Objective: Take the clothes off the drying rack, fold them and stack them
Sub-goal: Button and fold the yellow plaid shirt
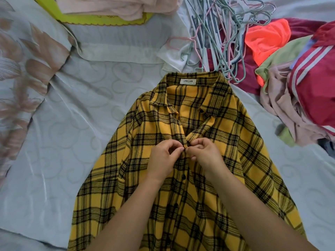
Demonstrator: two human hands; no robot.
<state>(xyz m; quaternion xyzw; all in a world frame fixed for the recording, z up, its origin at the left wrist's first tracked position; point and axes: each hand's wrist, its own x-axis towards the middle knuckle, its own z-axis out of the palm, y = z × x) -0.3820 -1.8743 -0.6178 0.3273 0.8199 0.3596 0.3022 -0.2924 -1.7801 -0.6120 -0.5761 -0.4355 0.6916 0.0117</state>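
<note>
Across the pale patterned bedsheet (76, 134) a yellow-and-black plaid flannel shirt (235, 160) lies front-up, its long axis running from the collar at the far end straight back toward the person, with a heap of unfolded clothes (297, 73) and a tangle of plastic hangers (217, 33) beyond on the right. Both hands meet on the button placket at chest height: the left hand (161, 160) and the right hand (206, 154) each pinch an opposite edge, fingertips narrow and nearly touching, equally near the seam, apparently fastening a button
</note>
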